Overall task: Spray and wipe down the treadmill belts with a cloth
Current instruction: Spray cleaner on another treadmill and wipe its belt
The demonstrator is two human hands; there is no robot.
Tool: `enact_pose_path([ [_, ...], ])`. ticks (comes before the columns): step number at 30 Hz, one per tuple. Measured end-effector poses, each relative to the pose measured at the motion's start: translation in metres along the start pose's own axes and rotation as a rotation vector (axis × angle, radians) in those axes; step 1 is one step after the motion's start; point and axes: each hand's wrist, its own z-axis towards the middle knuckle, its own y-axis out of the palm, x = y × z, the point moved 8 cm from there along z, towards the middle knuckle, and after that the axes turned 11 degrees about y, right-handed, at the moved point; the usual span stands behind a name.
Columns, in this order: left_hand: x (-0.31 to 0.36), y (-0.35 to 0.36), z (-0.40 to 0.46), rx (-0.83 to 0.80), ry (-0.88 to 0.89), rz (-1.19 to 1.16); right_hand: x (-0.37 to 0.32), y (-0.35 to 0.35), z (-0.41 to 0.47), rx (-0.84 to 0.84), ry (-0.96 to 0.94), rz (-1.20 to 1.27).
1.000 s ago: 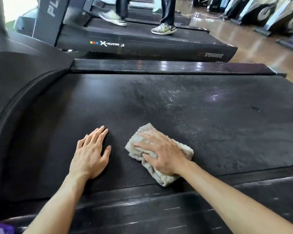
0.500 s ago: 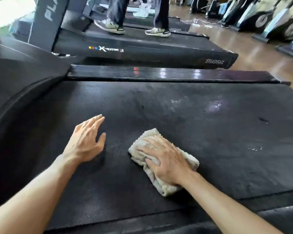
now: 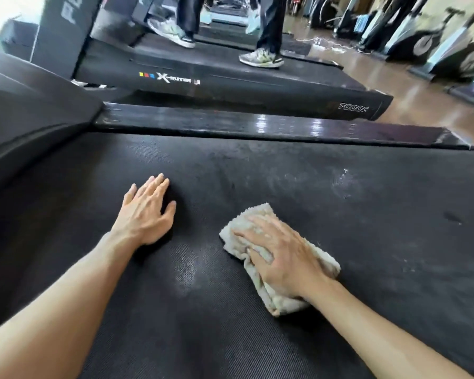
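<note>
Bright, even indoor light; glare on side rail (image 3: 263,123); background motion-blurred; wide-angle bending at edges.

Two bare forearms are seen, reaching in from the lower edge over the black textured rubber treadmill belt (image 3: 285,165). No sleeve, glove, watch or ring is worn on either. On the left hand (image 3: 145,212), tendons and short, unpainted nails are shown. On the right hand (image 3: 282,258), raised veins and knuckles are visible.

Two hands: left hand (image 3: 145,212), right hand (image 3: 285,255); one cloth (image 3: 260,214); two treadmills: near belt (image 3: 285,165), far treadmill (image 3: 230,86).
</note>
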Motion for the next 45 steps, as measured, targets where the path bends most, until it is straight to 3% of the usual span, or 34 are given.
enact_pose_path([
  [6, -0.006, 0.009, 0.003, 0.016, -0.034, 0.083, -0.016, 0.001, 0.11, 0.054, 0.191, -0.036],
  [10, -0.006, 0.008, 0.007, 0.018, -0.032, 0.093, -0.045, 0.002, 0.082, -0.01, 0.015, -0.012],
  [13, -0.007, 0.009, 0.005, 0.011, -0.029, 0.087, -0.023, 0.0, 0.047, -0.05, -0.097, -0.005],
  [17, -0.008, 0.009, 0.006, 0.009, -0.031, 0.102, 0.01, -0.01, 0.107, 0.047, 0.125, -0.002],
  [20, -0.008, 0.011, 0.007, 0.007, -0.024, 0.108, -0.017, -0.006, 0.143, 0.037, 0.189, -0.01],
  [22, -0.008, 0.011, 0.007, 0.001, -0.028, 0.112, -0.04, -0.004, 0.133, -0.008, 0.149, -0.015],
  [26, -0.007, 0.01, 0.007, 0.002, -0.026, 0.116, -0.045, 0.0, 0.089, -0.077, -0.12, -0.017],
  [30, -0.008, 0.01, 0.007, 0.003, -0.034, 0.137, -0.005, -0.019, 0.113, 0.024, 0.075, 0.011],
  [33, -0.007, 0.011, 0.007, -0.009, -0.039, 0.146, -0.026, -0.014, 0.159, 0.076, 0.15, 0.015],
  [37, -0.007, 0.011, 0.008, -0.022, -0.047, 0.154, -0.063, -0.001, 0.161, 0.031, 0.08, 0.029],
  [41, -0.007, 0.011, 0.008, -0.023, -0.046, 0.149, -0.054, -0.003, 0.104, -0.028, -0.188, 0.016],
  [45, -0.007, 0.013, 0.008, -0.033, -0.049, 0.164, -0.002, -0.012, 0.158, 0.031, 0.065, 0.003],
])
